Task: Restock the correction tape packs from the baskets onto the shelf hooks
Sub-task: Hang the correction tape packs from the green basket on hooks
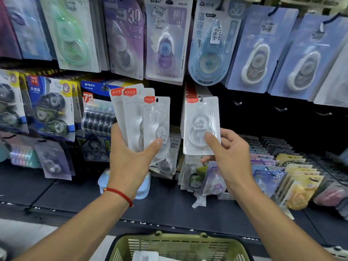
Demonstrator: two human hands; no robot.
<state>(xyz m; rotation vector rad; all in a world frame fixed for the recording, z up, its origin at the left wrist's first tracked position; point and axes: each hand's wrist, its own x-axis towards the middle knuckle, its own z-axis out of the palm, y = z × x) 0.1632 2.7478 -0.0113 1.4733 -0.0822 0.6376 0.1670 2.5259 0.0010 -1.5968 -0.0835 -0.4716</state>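
Head view: single clear pack (201, 125), pinched in right hand (228, 157) by thumb over its front, hanging hole near the hook at its top edge. Best threaded by lining the hole squarely with the hook tip, then sliding back flat against the matching packs behind. Fan of three packs (140, 117) gripped in left hand (130, 157), just beside. Below, green basket (178, 245); around, dark shelf (75, 196), bare hooks (280, 109) to the right.
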